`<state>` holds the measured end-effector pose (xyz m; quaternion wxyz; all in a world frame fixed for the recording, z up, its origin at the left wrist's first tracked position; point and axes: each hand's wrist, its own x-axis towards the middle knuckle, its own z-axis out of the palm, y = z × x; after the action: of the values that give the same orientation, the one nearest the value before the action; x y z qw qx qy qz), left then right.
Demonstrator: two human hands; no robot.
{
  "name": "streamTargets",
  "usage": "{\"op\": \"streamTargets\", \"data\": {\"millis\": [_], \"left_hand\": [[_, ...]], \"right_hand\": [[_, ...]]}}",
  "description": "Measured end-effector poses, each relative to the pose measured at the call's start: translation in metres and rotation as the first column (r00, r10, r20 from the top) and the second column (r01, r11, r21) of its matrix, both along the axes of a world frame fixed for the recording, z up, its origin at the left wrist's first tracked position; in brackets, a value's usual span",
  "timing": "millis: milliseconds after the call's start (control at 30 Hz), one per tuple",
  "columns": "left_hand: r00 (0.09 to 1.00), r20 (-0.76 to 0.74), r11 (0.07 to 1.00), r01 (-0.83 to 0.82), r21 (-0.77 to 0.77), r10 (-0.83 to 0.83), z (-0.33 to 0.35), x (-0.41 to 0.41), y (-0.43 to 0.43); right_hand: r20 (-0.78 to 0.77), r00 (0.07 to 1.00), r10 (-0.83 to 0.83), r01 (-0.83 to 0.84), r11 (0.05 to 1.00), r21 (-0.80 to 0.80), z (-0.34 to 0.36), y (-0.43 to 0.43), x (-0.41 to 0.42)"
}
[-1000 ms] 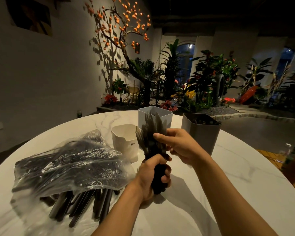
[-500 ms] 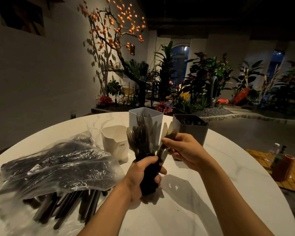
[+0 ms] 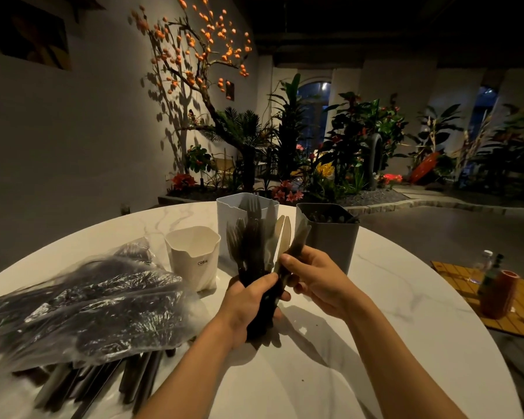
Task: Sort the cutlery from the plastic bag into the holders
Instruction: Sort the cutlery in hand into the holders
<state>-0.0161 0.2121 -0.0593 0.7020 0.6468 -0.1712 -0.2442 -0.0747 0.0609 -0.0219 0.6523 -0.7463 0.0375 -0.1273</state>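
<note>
Three holders stand in a row at the far side of the table [image 3: 375, 297]: a short white holder [image 3: 192, 255] on the left, a tall pale holder [image 3: 227, 219] in the middle, a grey holder [image 3: 330, 240] on the right. Left hand [image 3: 248, 300] grips a bundle of cutlery [image 3: 254, 246] by the black handles, fingers [image 3: 270, 278] curled tight round them, heads fanned upward, so the bundle's long axis is close to upright, tilted slightly away from the person. Right hand [image 3: 312, 279] is just beside the bundle on its right side, thumb and forefinger pinching one piece [image 3: 298, 240] low on its shank; that piece leans right, out of the fan, toward the grey holder. Two pale knife blades [image 3: 283, 234] stand between the dark bundle and the pinched piece. Type of the pinched piece cannot be told, too dim.

Key relation: the pinched piece already points up and right, and the grey holder sits directly behind and to the right of the right hand, nearer than the other two holders. Judged next move: lift it along its own axis clear of the fan, then carry it over a holder's rim. Risk: neighbouring blades drag out with it.

Plastic bag [image 3: 82, 300] lies on the table to the left, well apart from both hands, with more dark handles [image 3: 103, 379] sticking out of its near edge. Most sorting looks undone.
</note>
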Motion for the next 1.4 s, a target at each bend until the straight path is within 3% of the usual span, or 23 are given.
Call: {"op": "streamTargets", "data": {"millis": [200, 300, 433, 533, 600, 733, 833, 867, 967, 1033, 1100, 1233, 1333, 1400], "left_hand": [[0.996, -0.078, 0.997, -0.041, -0.066, 0.036, -0.006, 0.004, -0.002], [0.991, -0.128, 0.992, -0.062, -0.113, 0.047, -0.009, 0.008, -0.001], [0.989, -0.14, 0.981, -0.081, -0.178, 0.056, -0.01, 0.011, -0.001], [0.989, -0.134, 0.982, -0.088, -0.167, 0.066, -0.01, 0.011, -0.001], [0.986, -0.156, 0.984, -0.087, -0.156, 0.062, -0.009, 0.01, 0.0], [0.983, -0.174, 0.985, -0.079, -0.153, 0.051, -0.007, 0.011, 0.0], [0.98, -0.192, 0.984, -0.075, -0.16, 0.044, -0.005, 0.01, 0.0], [0.98, -0.193, 0.985, -0.074, -0.158, 0.043, -0.005, 0.01, 0.0], [0.983, -0.178, 0.989, -0.074, -0.13, 0.05, -0.005, 0.009, 0.001], [0.984, -0.17, 0.99, -0.071, -0.123, 0.049, -0.006, 0.009, 0.001], [0.984, -0.171, 0.99, -0.068, -0.125, 0.046, -0.005, 0.008, 0.001], [0.984, -0.174, 0.99, -0.069, -0.127, 0.046, -0.004, 0.006, 0.001], [0.983, -0.178, 0.989, -0.076, -0.124, 0.053, -0.004, 0.005, 0.002], [0.982, -0.182, 0.989, -0.073, -0.125, 0.05, -0.004, 0.005, 0.002]], "right_hand": [[-0.048, 0.996, -0.074, 0.069, 0.993, -0.099, 0.008, -0.008, -0.004], [0.136, 0.963, -0.233, 0.243, 0.968, -0.065, 0.03, -0.008, -0.009], [0.457, 0.737, -0.498, 0.564, 0.825, -0.011, 0.065, -0.018, -0.014], [0.563, 0.571, -0.598, 0.731, 0.682, -0.017, 0.073, -0.029, -0.008], [0.585, 0.528, -0.615, 0.785, 0.617, -0.06, 0.071, -0.035, -0.003], [0.537, 0.593, -0.599, 0.801, 0.507, -0.318, 0.058, -0.042, 0.014], [0.443, 0.598, -0.668, 0.74, 0.247, -0.625, 0.047, -0.041, 0.023], [0.382, 0.592, -0.71, 0.701, 0.219, -0.679, 0.045, -0.039, 0.024], [0.251, 0.606, -0.755, 0.645, 0.282, -0.71, 0.045, -0.034, 0.023], [0.257, 0.608, -0.752, 0.649, 0.283, -0.706, 0.047, -0.035, 0.021], [0.354, 0.601, -0.717, 0.71, 0.275, -0.649, 0.049, -0.037, 0.018], [0.641, 0.565, -0.52, 0.825, 0.348, -0.445, 0.053, -0.033, 0.013], [0.71, 0.555, -0.433, 0.83, 0.225, -0.511, 0.054, -0.03, 0.014], [0.616, 0.624, -0.481, 0.734, 0.09, -0.674, 0.048, -0.032, 0.015]]}}
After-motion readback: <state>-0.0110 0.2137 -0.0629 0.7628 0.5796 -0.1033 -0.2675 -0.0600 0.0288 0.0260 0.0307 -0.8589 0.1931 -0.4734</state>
